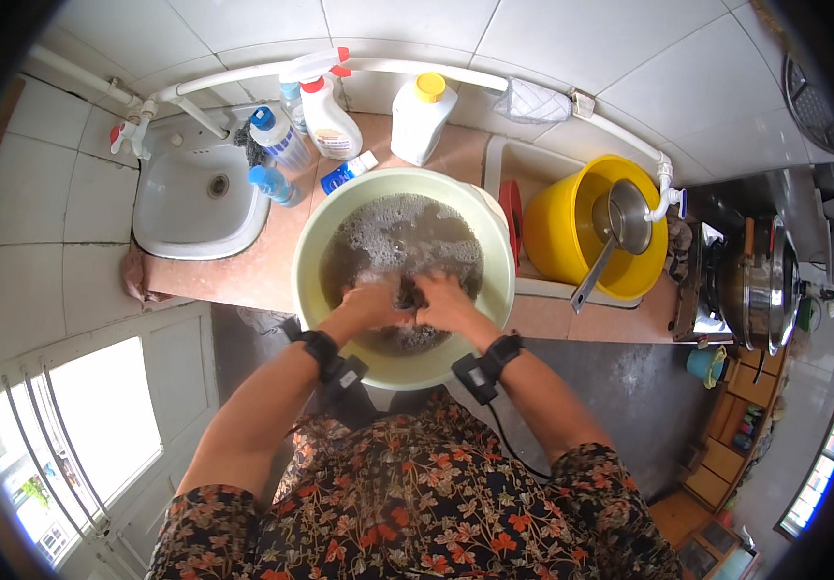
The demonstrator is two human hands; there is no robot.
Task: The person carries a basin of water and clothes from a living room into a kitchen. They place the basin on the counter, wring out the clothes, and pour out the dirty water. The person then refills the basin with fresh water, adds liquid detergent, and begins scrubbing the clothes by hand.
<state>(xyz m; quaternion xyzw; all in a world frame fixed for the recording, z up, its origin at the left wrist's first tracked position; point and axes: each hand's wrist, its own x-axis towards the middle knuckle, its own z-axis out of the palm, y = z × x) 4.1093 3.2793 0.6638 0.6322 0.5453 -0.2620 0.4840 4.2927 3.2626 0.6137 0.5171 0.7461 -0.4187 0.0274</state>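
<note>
A pale green plastic basin (308, 217) stands before me at the counter's front edge, partly filled with murky grey soapy water (402, 239) with patches of foam. Both hands are in it, close together near the middle. Between them shows a dark wet cloth (408, 296), bunched up; most of it is hidden by the hands and the water. My left hand (375, 301) is curled on its left side, with the fingers blurred. My right hand (444, 296) grips it from the right, fingers bent over at the waterline. Black bands with small boxes circle both wrists.
Behind the basin stand a white bottle with a yellow cap (424, 119), a spray bottle (330, 119) and blue-capped bottles (279, 138). A white washbasin (170, 196) is at left. At right, a yellow bucket (554, 225) holding a metal ladle (631, 217) sits in a sink under a tap (667, 203).
</note>
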